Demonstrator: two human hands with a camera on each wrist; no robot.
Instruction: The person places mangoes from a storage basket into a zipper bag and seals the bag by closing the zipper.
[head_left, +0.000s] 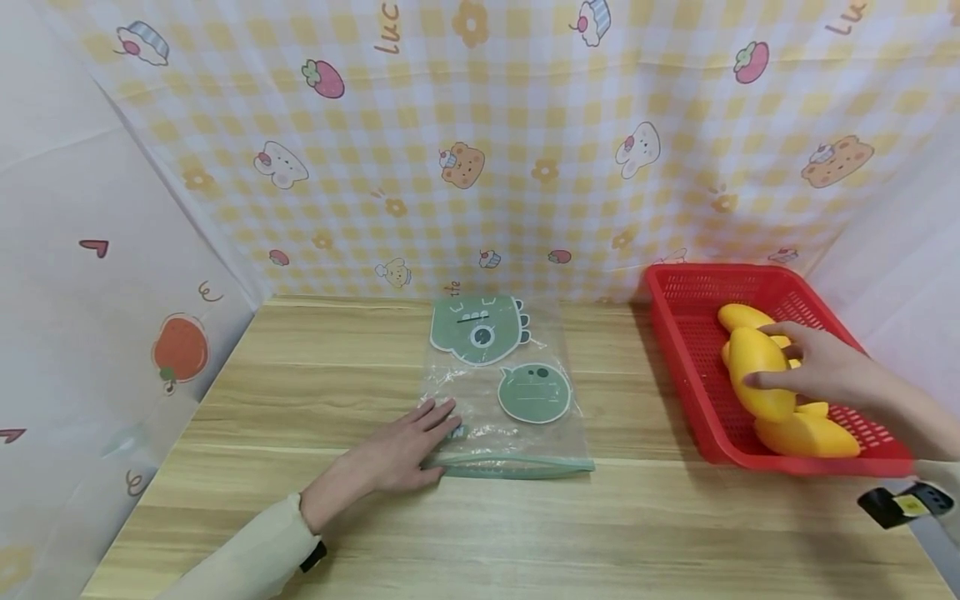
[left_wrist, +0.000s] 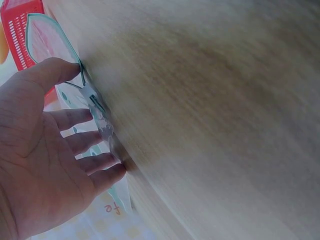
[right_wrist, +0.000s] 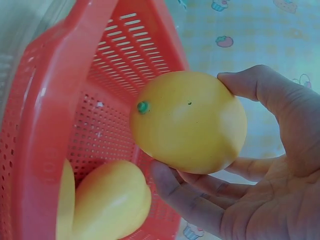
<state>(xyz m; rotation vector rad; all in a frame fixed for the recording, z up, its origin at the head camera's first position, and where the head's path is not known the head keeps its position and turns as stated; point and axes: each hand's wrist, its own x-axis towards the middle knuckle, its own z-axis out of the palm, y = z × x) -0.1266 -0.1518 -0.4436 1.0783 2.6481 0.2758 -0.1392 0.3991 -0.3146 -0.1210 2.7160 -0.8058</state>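
Left hand (head_left: 401, 450): fingers spread, touching the bag (head_left: 480, 396) near its zip strip (head_left: 517, 468).
Bag: flat on the table (head_left: 525, 542) (I make out no mango inside).
Basket (head_left: 684, 367): holds the other mangoes (head_left: 806, 435); I judge most work left.
Held mango (head_left: 759, 375): over the basket; picking it up looks done.
Right hand (head_left: 832, 367): pinching that mango, thumb against fingers.

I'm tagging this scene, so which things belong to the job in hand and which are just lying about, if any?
Likely part of the job:
Yellow fruit, held by the right fingers
Other yellow fruit
Red basket holding them
Clear printed bag, touched by the left fingers

Just surroundings:
Wooden table
Checked cloth behind
White cloth at left
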